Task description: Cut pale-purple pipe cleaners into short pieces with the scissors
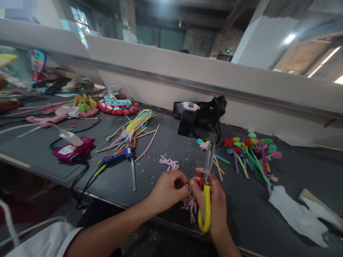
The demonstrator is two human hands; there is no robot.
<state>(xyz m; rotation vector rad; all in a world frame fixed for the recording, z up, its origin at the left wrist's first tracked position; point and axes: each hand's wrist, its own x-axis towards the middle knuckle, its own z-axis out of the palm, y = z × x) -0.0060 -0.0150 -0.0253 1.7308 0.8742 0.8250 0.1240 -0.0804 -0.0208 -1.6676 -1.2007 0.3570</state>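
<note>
Near the table's front edge my two hands meet, fingertips almost touching. My right hand is closed around scissors with yellow and red handles, their blades pointing up and away from me. Its thumb and a finger also come together at the left hand's fingertips. My left hand is closed in a pinch, and whatever it grips is hidden. Beneath the fingertips lie short pale pink pipe cleaner pieces. A second small heap of pink pieces is just beyond my left hand.
Beyond the scissors lie small pipe cleaner flowers, with a larger bunch to the right. White gloves rest at far right. Leftward are a blue glue gun, long pipe cleaners and a purple power strip. A phone leans against a black bag.
</note>
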